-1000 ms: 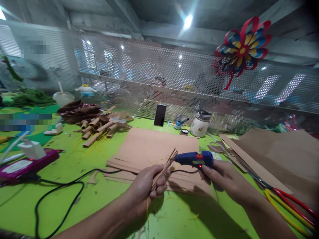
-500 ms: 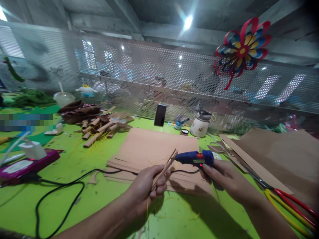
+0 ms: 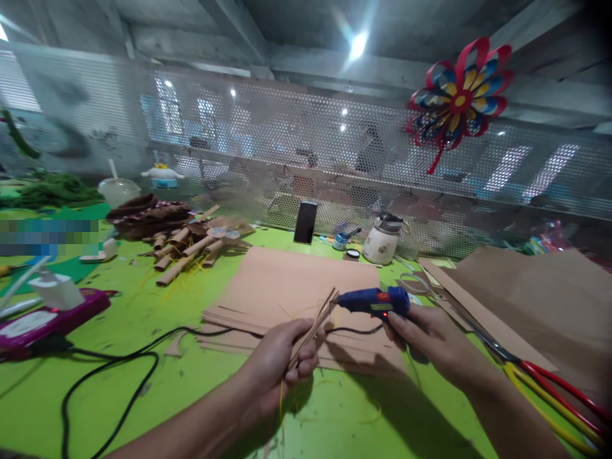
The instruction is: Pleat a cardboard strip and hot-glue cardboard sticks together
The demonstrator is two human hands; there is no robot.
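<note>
My left hand (image 3: 287, 354) is closed around a folded piece of brown paper (image 3: 321, 319), held edge-on and tilted up to the right. Yellow strands (image 3: 282, 398) hang below that hand. In my right hand (image 3: 433, 341) is a blue glue gun (image 3: 370, 300) with a small red light lit. Its nozzle points left and is at the upper end of the folded paper; whether it touches I cannot tell. Under both hands lies a stack of brown paper sheets (image 3: 306, 271) on the green table (image 3: 191, 401).
Rolled brown paper tubes (image 3: 191, 252) with yellow strands lie at the back left. A purple power strip (image 3: 90, 309) and black cord (image 3: 155, 366) are left. Red-and-yellow-handled scissors (image 3: 530, 376) lie right. A phone (image 3: 305, 223) and white bottle (image 3: 382, 239) stand behind.
The whole view has shifted slightly, so things sit a little further left. Both hands keep their hold, and the glue gun stays at the paper's upper end.
</note>
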